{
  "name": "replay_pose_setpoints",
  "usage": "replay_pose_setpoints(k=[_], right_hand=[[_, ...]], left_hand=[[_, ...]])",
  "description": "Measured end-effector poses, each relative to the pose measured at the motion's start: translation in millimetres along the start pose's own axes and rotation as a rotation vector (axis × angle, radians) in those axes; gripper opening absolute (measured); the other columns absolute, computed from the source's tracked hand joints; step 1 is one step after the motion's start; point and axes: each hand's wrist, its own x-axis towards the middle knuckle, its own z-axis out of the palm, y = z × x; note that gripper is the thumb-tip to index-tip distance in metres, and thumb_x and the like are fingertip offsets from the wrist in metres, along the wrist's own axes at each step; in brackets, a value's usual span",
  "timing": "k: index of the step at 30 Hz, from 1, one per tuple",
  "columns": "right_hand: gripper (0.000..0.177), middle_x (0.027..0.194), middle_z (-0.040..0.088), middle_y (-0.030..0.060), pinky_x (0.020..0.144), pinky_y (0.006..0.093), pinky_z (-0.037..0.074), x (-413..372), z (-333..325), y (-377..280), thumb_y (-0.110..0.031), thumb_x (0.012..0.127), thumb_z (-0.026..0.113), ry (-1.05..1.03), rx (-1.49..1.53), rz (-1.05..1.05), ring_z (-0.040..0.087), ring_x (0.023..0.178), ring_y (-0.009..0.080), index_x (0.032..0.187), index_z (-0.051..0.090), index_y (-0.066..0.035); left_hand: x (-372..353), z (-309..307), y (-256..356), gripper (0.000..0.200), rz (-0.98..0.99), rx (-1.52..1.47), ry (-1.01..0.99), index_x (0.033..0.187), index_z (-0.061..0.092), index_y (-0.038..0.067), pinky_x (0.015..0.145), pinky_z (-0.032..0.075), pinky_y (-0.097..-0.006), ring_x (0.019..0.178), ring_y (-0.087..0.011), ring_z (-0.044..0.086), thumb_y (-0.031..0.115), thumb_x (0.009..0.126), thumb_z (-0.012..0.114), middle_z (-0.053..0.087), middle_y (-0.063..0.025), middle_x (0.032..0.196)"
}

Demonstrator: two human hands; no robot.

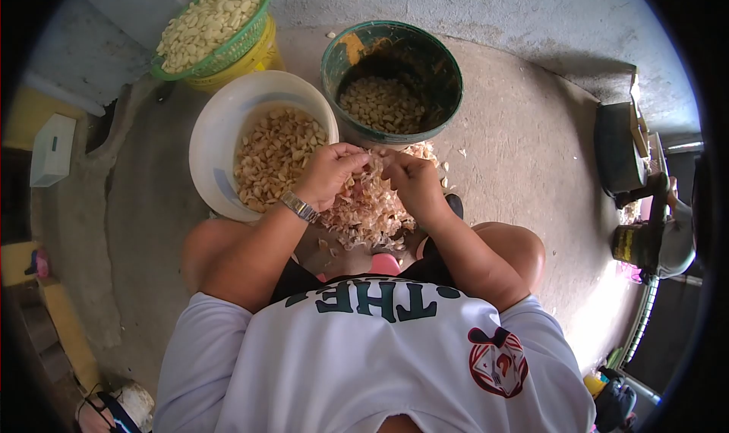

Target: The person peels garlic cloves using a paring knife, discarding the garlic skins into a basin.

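My left hand [330, 176], with a metal watch at its wrist, is closed in a pinch on what looks like a garlic clove, mostly hidden by the fingers. Close beside it, my right hand [416, 181] is also pinched; what its fingertips hold is too small to make out. Beneath both hands lies a heap of papery garlic skins [363, 219]. A white tub [205, 141] of unpeeled garlic cloves [277, 148] stands to the left. Just beyond my hands, a dark green bucket [450, 91] holds pale cloves [383, 105].
At the back left, a green basket [254, 34] heaped with peeled cloves [209, 29] rests on a yellow bucket [262, 57]. A wall [516, 15] runs along the back. A dark container [619, 148] and other items stand at the right edge. My knees flank the skins.
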Motion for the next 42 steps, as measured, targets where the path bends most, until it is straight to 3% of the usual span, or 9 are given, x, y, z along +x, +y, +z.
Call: replay_pose_setpoints(k=[3,6,12,15,24,33,42], right_hand=[[0.022,0.068,0.055,0.0030,0.054,0.0230,0.041,-2,-5,-12,-0.016,0.083,0.047,-0.034,0.309,0.201,0.048,0.059,0.0091,0.090,0.056,0.003],[0.024,0.066,0.054,0.0020,0.054,0.0214,0.040,-6,-3,-16,-0.018,0.085,0.044,-0.146,0.363,0.219,0.047,0.058,0.0073,0.096,0.054,0.002],[0.027,0.070,0.056,0.0034,0.060,0.0201,0.041,-13,9,-18,-0.015,0.086,0.045,-0.080,0.278,0.055,0.050,0.064,0.0074,0.105,0.050,0.004],[0.031,0.074,0.058,0.0050,0.063,0.0207,0.042,-12,12,-18,-0.013,0.086,0.045,-0.050,0.283,0.115,0.051,0.068,0.0073,0.110,0.047,0.005],[0.032,0.077,0.059,0.0062,0.065,0.0205,0.043,-13,13,-21,-0.013,0.086,0.044,-0.065,0.273,0.054,0.053,0.070,0.0074,0.111,0.046,0.006],[0.031,0.069,0.057,0.0017,0.051,0.0179,0.038,-1,2,-7,-0.017,0.084,0.050,-0.174,0.357,0.083,0.046,0.057,0.0051,0.108,0.050,0.003],[0.030,0.065,0.054,-0.0003,0.047,0.0169,0.036,0,-8,-12,-0.019,0.082,0.053,-0.246,0.450,0.208,0.043,0.054,0.0037,0.105,0.054,0.000]], left_hand=[[0,2,-5,0.013,0.019,-0.229,0.009,0.084,0.054,0.006,0.041,0.036,-0.0205,0.056,-0.0109,0.049,0.017,0.078,0.057,0.054,-0.0022,0.073],[-1,9,-6,0.014,0.041,-0.327,0.122,0.079,0.055,0.005,0.041,0.038,-0.0223,0.051,-0.0103,0.049,0.017,0.075,0.060,0.054,-0.0024,0.069],[-8,20,-4,0.014,0.076,-0.330,0.190,0.081,0.054,0.005,0.042,0.039,-0.0224,0.053,-0.0099,0.050,0.015,0.074,0.061,0.055,-0.0023,0.069],[-6,20,-11,0.015,0.108,-0.317,0.182,0.083,0.052,0.008,0.042,0.038,-0.0206,0.056,-0.0113,0.051,0.017,0.075,0.061,0.055,-0.0010,0.074],[-5,20,-14,0.014,0.145,-0.273,0.234,0.083,0.051,0.008,0.042,0.039,-0.0206,0.057,-0.0115,0.052,0.015,0.075,0.061,0.055,-0.0013,0.073],[-3,13,-10,0.011,0.154,-0.263,0.109,0.081,0.053,0.006,0.043,0.039,-0.0208,0.054,-0.0105,0.051,0.013,0.076,0.059,0.054,-0.0016,0.070],[-2,5,-8,0.008,0.143,-0.230,0.029,0.082,0.053,0.004,0.039,0.036,-0.0197,0.049,-0.0108,0.050,0.010,0.077,0.057,0.054,-0.0030,0.068]])
